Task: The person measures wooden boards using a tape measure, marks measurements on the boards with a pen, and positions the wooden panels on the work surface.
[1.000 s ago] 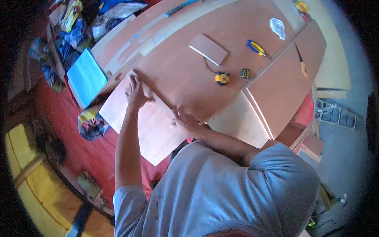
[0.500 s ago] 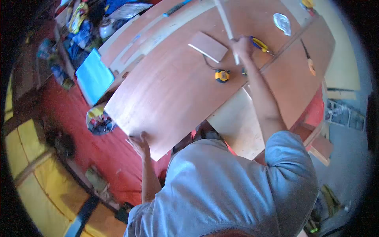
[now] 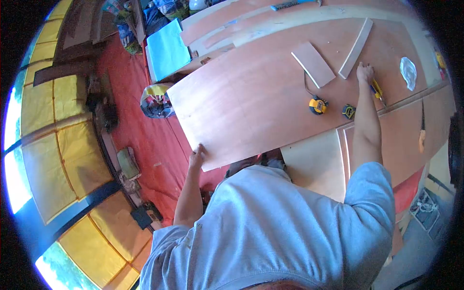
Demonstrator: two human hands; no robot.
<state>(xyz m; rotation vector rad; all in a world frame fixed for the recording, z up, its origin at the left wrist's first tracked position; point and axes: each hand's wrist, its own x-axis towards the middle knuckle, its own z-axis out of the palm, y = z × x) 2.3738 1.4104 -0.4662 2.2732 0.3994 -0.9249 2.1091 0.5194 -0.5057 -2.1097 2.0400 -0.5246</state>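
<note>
My left hand (image 3: 197, 157) grips the near left corner of a large reddish-brown plywood sheet (image 3: 241, 101), thumb on top, fingers partly hidden below. My right hand (image 3: 366, 73) is low over the sheet's right part, fingers loosely apart, holding nothing that I can see. Just beyond it lies a narrow wooden strip (image 3: 356, 48). Close to its wrist is a yellow-and-blue hand tool (image 3: 377, 92), probably pliers. A small rectangular board (image 3: 313, 64), a yellow tape measure (image 3: 318, 105) and a darker tape measure (image 3: 348, 111) rest nearby on the sheet.
A crumpled clear plastic piece (image 3: 408, 73) lies at the right. Farther right, an orange-handled tool (image 3: 422, 140) rests on another panel (image 3: 406, 145). A pale board (image 3: 314, 162) is by my body. Left are a blue folder-like sheet (image 3: 168, 50) and a bag (image 3: 157, 100) on red floor covering (image 3: 140, 130).
My right hand has let go of the wooden strip, which now lies on the sheet. My left hand has closed on the sheet's corner. The view has shifted left.
</note>
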